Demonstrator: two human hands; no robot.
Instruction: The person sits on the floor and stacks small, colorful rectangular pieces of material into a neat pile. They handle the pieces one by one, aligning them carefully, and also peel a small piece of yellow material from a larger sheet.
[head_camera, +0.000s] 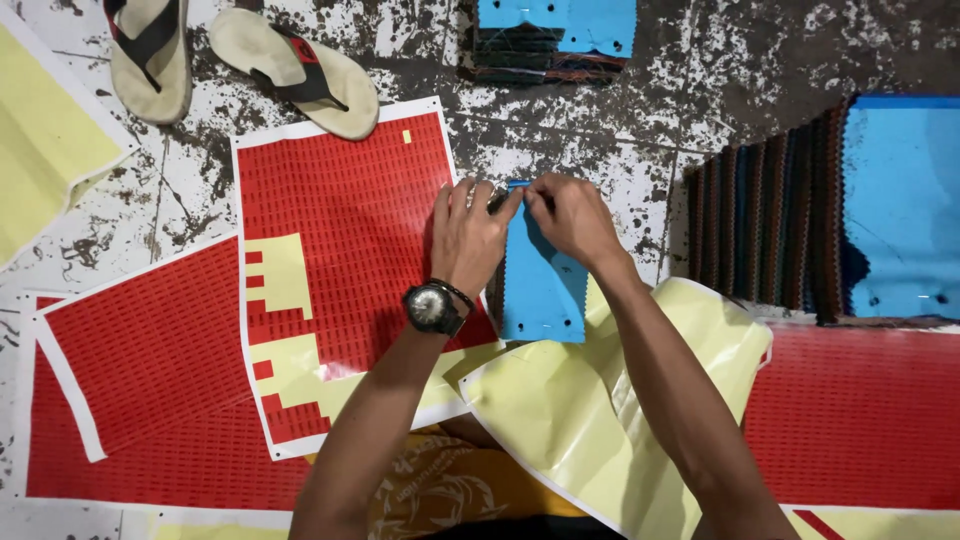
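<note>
While the floor (620, 180) is stained and speckled, it carries large red sticker sheets (340, 230), one partly stripped to its yellow backing in its lower left portion, most red labels remaining. Peeled yellow backing sheets (590, 420) lie near the person's lap. To the right sits a fanned stack of fabric swatch cards (770, 230) with blue covers; a second stack (550, 35) lies at the top. No containers are in view. Between them, a blue swatch card (545, 290) lies just beside the red sheet. Both hands pinch at its top edge: left hand (468, 238), wearing a wristwatch (432, 307), and right hand (572, 215), fingertips closed. Whether a label is held cannot be told. Two sandals (290, 70) lie upper left.
</note>
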